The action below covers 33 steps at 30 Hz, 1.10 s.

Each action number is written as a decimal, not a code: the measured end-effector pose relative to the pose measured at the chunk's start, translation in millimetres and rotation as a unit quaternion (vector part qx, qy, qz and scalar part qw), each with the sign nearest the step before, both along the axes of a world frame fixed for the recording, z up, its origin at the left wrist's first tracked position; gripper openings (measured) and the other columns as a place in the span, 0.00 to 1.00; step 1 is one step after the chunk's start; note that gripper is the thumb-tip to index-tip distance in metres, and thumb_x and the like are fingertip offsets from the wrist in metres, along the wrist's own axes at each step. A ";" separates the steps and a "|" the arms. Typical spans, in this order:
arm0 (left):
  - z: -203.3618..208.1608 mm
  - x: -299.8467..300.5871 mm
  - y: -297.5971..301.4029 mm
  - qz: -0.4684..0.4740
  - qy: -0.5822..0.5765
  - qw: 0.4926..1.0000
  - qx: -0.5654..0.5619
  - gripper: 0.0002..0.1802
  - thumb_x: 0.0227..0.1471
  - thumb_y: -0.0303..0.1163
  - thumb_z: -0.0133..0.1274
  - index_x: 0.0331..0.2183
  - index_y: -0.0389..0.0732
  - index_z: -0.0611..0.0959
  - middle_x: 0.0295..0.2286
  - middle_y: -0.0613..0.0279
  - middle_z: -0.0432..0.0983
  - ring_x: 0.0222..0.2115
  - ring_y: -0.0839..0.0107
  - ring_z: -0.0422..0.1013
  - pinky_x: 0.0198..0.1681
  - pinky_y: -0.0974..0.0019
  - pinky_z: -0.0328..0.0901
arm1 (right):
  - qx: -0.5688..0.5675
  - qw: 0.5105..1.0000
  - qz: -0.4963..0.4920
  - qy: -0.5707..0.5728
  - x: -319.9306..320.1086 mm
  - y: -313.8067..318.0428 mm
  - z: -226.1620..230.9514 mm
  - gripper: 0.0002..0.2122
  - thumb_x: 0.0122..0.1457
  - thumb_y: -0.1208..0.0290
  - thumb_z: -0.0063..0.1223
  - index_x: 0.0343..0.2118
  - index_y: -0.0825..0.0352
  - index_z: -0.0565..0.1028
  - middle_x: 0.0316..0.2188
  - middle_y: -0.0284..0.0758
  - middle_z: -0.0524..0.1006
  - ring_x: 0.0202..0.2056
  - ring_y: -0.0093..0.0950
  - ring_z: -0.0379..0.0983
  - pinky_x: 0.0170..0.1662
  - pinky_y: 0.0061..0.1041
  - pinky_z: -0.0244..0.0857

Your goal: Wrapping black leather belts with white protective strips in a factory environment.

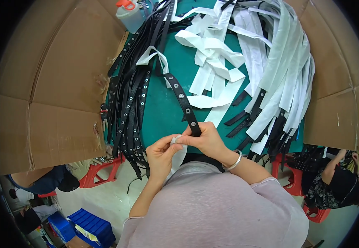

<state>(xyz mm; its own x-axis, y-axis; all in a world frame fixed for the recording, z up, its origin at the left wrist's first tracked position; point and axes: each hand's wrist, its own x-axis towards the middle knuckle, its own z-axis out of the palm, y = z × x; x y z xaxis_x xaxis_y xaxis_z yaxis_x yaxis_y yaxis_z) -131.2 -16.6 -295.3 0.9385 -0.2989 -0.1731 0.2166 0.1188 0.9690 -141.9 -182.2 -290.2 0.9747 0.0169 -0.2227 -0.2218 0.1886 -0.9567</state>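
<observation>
My right hand [206, 139] pinches the near end of a black strap with metal eyelets [183, 101], which runs up and left across the green table [165, 111]. My left hand [161, 153] grips a white paper strip [179, 155] that hangs down toward my chest and touches the strap's end. Both hands meet at the table's near edge. The far end of the strap carries a looped white strip [154, 56]. A silver bangle [234, 162] sits on my right wrist.
A heap of black eyelet straps [128, 103] lies left, loose white strips [212, 62] in the middle, straps wrapped in white [282, 82] right. Cardboard sheets [51, 82] flank the table. A plastic bottle [129, 14] stands at the back. Another person [336, 177] sits at right.
</observation>
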 end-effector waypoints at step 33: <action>9.4 12.6 6.6 -0.029 0.007 1.000 0.006 0.17 0.36 0.17 0.63 0.33 0.33 0.77 0.24 0.59 0.79 0.25 0.78 0.74 0.28 0.78 0.67 | 0.010 0.984 0.008 -0.177 15.9 -3.2 23.9 0.17 0.63 0.58 0.37 0.34 0.72 0.66 0.27 0.38 0.73 0.23 0.23 0.72 0.25 0.17 0.69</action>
